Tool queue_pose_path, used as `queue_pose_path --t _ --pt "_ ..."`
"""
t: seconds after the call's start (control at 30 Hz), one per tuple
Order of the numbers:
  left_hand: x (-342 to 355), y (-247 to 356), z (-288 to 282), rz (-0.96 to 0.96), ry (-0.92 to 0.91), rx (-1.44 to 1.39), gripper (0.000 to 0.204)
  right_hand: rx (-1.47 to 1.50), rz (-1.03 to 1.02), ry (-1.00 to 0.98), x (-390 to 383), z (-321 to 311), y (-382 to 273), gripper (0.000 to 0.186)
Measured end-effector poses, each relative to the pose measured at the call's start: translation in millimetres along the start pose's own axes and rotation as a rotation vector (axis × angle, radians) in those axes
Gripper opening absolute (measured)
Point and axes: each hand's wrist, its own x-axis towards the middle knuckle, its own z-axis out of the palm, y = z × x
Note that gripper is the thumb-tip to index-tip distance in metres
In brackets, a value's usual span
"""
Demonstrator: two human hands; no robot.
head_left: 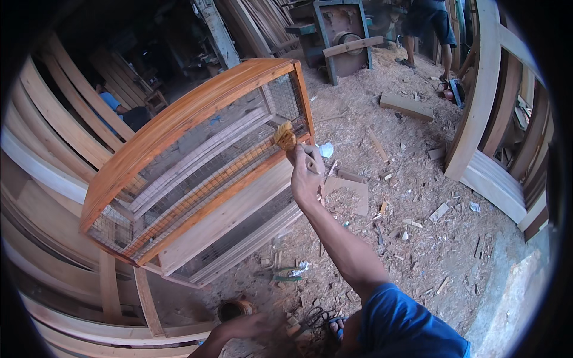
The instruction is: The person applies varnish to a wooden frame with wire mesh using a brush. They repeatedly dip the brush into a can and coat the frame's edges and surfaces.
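A paintbrush [285,135] with yellowish, wet-looking bristles is in my right hand [307,164], fingers closed round its handle. The bristles point up, in front of the mesh near the right end of a wooden frame [197,101] with wire-mesh sides. Its top and upper rails are glossy orange-brown, while the lower boards [230,218] are pale bare wood. Whether the bristles touch the frame I cannot tell. Low in the view, my left hand [253,325] is beside a round can [234,309] with dark contents; its fingers are smeared by motion.
Long planks [65,131] lean along the left. Wood shavings and offcuts cover the floor [412,238], with scissors [315,317] near my foot. A machine stand [340,39] is at the back; another person's legs [427,36] show beside it. Wooden frames [477,101] stand at right.
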Motion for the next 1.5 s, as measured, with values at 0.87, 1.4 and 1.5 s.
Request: queue_pose_path --t 0.87,1.4,1.5 --pt "-14 19 -13 0.109 0.017 -0.066 0.072 -0.619 -0.753 -0.122 57 -45 -2 0.012" --pt "-26 18 -6 -0.001 0.086 -0.015 0.079 -1.058 -0.77 -0.501 57 -62 -13 0.013" --pt "-26 14 -2 0.047 0.131 0.0 0.077 -0.883 -0.553 -0.288 61 -54 -37 0.026"
